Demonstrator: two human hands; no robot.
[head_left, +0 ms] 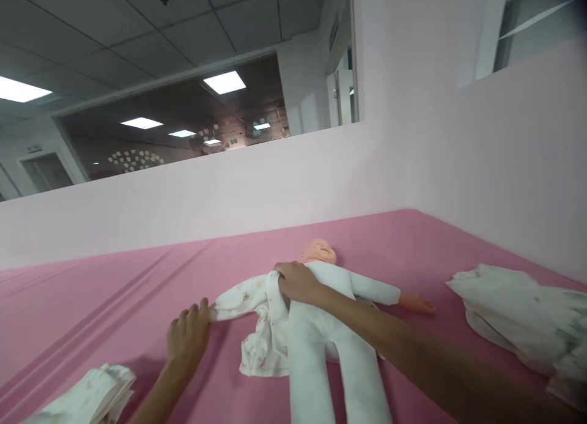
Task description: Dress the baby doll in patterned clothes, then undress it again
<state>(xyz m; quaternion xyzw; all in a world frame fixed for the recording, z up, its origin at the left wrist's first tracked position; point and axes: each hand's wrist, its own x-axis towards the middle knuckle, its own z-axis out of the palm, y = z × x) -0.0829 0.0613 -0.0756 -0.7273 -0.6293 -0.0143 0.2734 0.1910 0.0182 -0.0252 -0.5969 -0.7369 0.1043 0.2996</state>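
A baby doll (309, 326) with a white cloth body lies on its back on the pink surface, its head away from me. A patterned white baby shirt (263, 344) is partly under it, with one sleeve (243, 297) stretched out to the left over the doll's arm. My left hand (189, 329) is closed on the cuff end of that sleeve. My right hand (298, 280) reaches across the doll's chest and grips the shirt near the shoulder; its fingertips are partly hidden. The doll's other arm (380, 289) lies stretched to the right, outside the shirt.
Folded patterned cloth (92, 393) lies at the lower left. A heap of white cloth (518, 314) lies on the right. The pink sheet (151, 301) has creases on the left. Behind it stands a white wall (229, 197) with a window.
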